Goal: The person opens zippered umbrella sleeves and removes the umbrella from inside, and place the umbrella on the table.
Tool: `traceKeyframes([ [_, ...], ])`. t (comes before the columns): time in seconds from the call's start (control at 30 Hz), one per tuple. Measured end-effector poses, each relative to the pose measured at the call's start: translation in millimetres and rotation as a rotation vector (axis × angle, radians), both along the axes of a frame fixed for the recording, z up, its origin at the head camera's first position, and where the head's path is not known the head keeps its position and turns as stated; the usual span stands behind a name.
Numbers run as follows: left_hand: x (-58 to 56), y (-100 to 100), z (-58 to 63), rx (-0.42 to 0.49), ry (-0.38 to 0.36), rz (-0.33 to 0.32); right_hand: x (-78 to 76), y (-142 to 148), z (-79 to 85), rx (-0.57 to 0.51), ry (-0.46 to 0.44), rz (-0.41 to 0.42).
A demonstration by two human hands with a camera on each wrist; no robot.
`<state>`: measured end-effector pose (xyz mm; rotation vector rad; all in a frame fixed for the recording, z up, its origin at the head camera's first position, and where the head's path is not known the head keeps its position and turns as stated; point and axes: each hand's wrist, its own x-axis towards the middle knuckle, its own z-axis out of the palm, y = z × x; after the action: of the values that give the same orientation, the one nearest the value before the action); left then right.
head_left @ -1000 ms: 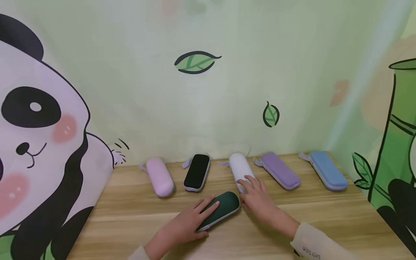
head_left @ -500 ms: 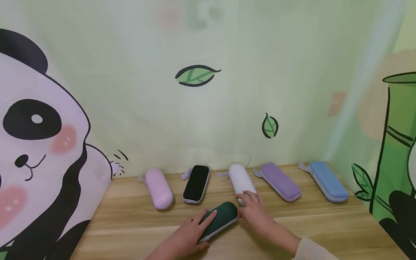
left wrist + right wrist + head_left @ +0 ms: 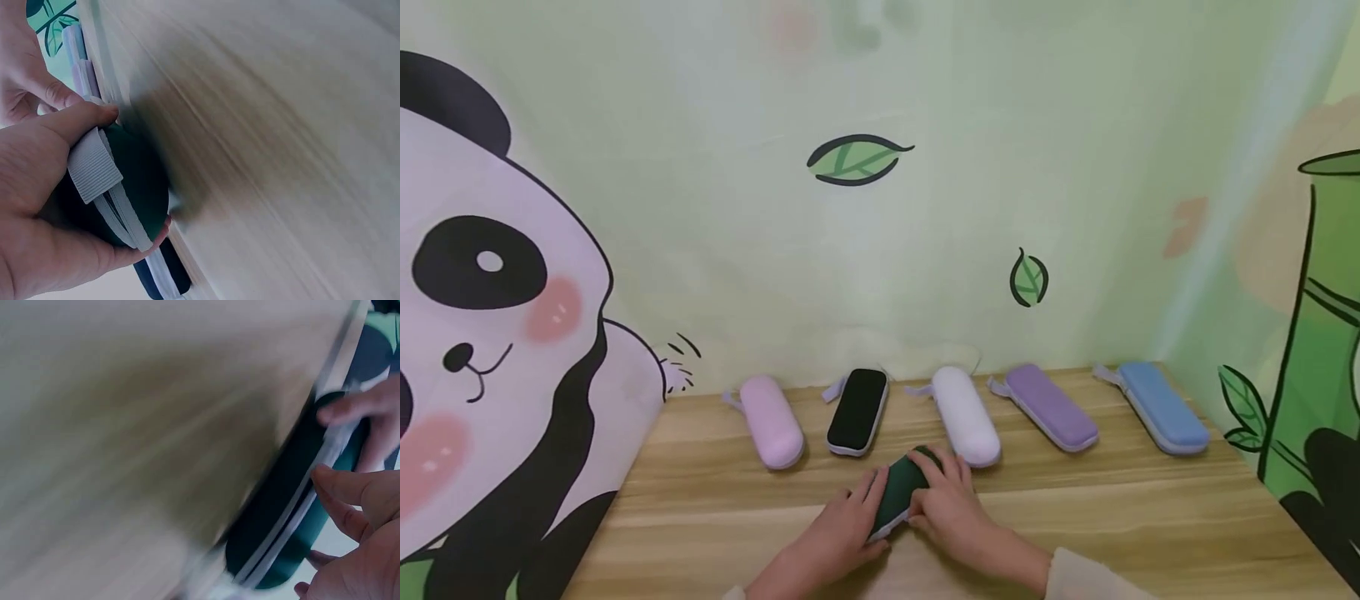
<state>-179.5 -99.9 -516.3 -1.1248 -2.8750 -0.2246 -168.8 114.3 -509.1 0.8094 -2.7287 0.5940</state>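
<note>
My left hand grips a dark green zip-up glasses case by its near end, low over the table. In the left wrist view, its thumb lies beside a ribbed grey tab at that end, and the fingers reach round the other side. My right hand is on the far part of the same case, fingers over its top. In the right wrist view, the right thumb and a bent finger meet at the light grey zip along the side. The zip looks closed where it shows.
Along the back of the wooden table lie a pink case, a black case, a white case, a purple case and a blue case. Behind them hangs a printed panda backdrop.
My right hand has moved left from the near end of the white case onto the green case. The left hand keeps its grip. The head view has tilted slightly.
</note>
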Motion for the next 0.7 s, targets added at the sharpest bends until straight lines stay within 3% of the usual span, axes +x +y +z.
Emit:
traceKeyframes([
  [0.07, 0.1, 1.2, -0.8, 0.017, 0.033, -0.003, 3.4, -6.7, -1.6, 0.002, -0.005, 0.016],
  [0.27, 2.2, -1.1, 1.2, 0.063, 0.016, 0.026, 5.8, -15.4, -3.6, -0.008, 0.003, 0.033],
  [0.47, 2.0, 0.5, -2.1, 0.023, 0.066, 0.039, 1.7, -9.9, -2.8, 0.021, 0.043, 0.080],
  [0.7, 1.3, 3.0, -3.2, -0.014, 0.042, 0.090, -4.5, 6.4, 0.0, 0.045, 0.028, 0.129],
])
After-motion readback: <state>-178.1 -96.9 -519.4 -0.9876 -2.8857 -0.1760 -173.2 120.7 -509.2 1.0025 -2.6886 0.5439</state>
